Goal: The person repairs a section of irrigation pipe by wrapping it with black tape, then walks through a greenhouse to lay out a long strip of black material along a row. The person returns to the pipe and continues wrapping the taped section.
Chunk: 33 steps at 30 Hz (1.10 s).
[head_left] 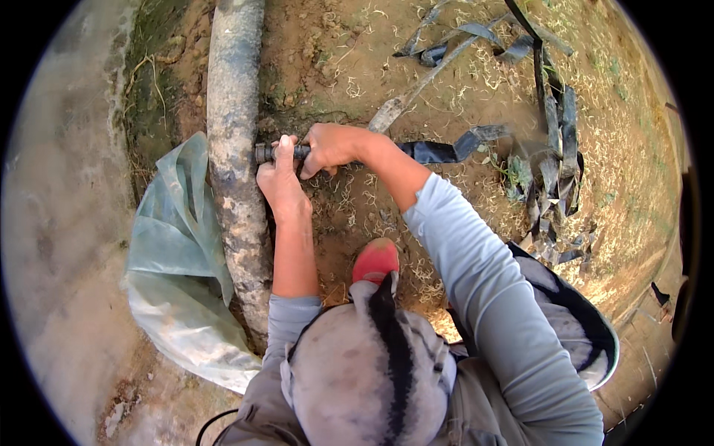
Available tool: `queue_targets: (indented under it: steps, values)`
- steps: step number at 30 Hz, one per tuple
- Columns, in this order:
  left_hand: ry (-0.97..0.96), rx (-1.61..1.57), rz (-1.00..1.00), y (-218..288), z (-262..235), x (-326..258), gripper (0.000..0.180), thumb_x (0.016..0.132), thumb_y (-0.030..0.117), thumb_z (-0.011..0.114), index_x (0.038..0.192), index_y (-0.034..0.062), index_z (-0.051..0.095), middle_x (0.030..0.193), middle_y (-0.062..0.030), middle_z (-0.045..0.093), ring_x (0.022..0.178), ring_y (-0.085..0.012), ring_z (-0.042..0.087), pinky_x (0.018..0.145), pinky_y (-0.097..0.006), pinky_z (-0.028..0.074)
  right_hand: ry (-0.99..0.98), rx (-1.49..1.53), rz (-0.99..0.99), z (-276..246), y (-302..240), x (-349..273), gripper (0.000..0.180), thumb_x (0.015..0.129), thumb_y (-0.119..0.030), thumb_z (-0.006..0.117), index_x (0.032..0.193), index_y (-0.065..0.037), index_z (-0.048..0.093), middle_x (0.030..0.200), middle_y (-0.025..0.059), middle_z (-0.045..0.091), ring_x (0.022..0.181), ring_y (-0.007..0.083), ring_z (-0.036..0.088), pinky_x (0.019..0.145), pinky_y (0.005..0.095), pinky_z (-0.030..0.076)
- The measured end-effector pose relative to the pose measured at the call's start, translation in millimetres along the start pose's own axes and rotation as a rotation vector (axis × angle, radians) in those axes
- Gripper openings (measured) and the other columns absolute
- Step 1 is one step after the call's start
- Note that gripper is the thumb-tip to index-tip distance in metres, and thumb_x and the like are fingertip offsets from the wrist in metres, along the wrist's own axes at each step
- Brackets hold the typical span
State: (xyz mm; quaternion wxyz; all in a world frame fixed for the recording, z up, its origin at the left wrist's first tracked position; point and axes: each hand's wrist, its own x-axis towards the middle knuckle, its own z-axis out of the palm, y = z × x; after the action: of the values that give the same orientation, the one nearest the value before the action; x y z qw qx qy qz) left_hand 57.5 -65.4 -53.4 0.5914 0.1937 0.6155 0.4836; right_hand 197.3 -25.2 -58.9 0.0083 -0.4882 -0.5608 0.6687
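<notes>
Soil [342, 67] is being crossed by a pipe [234, 97], right of which a fitting [263, 153] is being gripped by left hand [285, 182] and right hand [333, 146], seemingly for steadiness.

I count two hands: left hand [283, 182], right hand [332, 145]. At them: one black fitting [262, 154]. To their left: one pipe [236, 97], one plastic sheet [177, 230]. Nearer my body: one red shoe [376, 258]. Rightward: several black strips [431, 153].
</notes>
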Motion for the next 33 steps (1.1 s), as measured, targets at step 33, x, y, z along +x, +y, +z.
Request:
queue_targets:
  steps: [33]
  values:
    - [-0.151, -0.215, -0.149, -9.5, -10.8, -8.5, 0.028, 0.087, 0.013, 0.065, 0.110, 0.0084, 0.050, 0.107, -0.0070, 0.060, 0.099, -0.0192, 0.057, 0.087, -0.038, 0.045, 0.611, -0.801, 0.076, -28.7, 105.0, -208.8, 0.081, 0.063, -0.036, 0.078, 0.132, -0.014, 0.043, 0.120, 0.0130, 0.054, 0.117, 0.0312, 0.048, 0.107, 0.0455, 0.028]
